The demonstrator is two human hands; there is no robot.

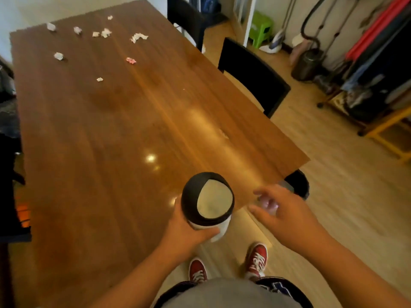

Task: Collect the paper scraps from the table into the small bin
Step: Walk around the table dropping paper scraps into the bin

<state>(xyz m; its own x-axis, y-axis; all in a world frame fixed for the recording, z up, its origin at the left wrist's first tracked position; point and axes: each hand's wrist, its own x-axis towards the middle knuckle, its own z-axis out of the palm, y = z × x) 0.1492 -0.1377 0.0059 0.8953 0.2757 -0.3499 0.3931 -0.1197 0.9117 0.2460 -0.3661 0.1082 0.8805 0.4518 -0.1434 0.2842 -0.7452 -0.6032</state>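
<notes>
The long wooden tabletop (124,134) runs away from the person, its long axis slanting from the near edge up towards the far left corner, with a glossy sheen and bright reflections near the person's end. Two dark chairs (253,78) stand along its right side, one behind the other. On the floor just past the tabletop's near right corner sits a dark round bin (299,183), partly hidden by the corner.

The small bin (208,202) is at the near edge of the tabletop, gripped around its pale lower body by the left hand (189,230). It is a short cylinder with a black rim and a pale inside; its long axis is tilted, so the open mouth faces up and towards the camera. Whether its base rests on the tabletop or hangs just off the edge cannot be told.

The right hand (287,216) hovers to the right of the small bin, apart from it, fingers loosely spread and blurred; it appears to hold nothing, though the blur leaves that uncertain.

The paper scraps (139,37) lie scattered at the far end of the tabletop, well apart from the small bin: mostly white crumpled bits, with one pinkish scrap (131,60) and a tiny white scrap (99,79) nearest the middle.
</notes>
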